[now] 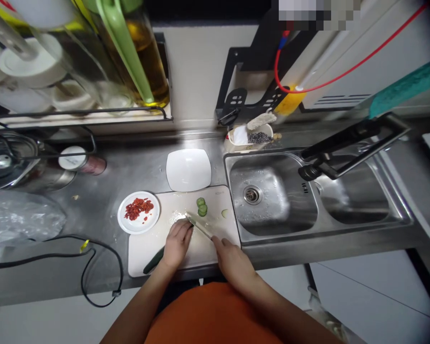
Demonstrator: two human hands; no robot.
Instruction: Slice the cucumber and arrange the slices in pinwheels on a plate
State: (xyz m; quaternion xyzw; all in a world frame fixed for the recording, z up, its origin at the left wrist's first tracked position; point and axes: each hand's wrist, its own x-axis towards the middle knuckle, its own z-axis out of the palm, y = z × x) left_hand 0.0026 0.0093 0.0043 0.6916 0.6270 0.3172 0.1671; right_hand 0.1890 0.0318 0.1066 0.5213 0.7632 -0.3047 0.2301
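On a white cutting board [146, 243] lies a dark green cucumber [153, 261], partly covered by my left hand [178, 241]. The fingers of that hand are bent over the cucumber and hold it down. My right hand [232, 260] is closed around the handle of a knife [202, 229], whose blade slants up and left to my left fingertips. Several cucumber slices [202, 208] lie overlapped beyond the blade. A thin cucumber end piece [224, 213] rests apart at the board's right side.
A white plate of chopped red pieces [139, 210] overlaps the board's upper left corner. Behind the board stands a square white dish [188, 169]. A double sink [272, 229] with a black faucet [344, 157] is at the right. A black cable [120, 267] loops over the counter's left front edge.
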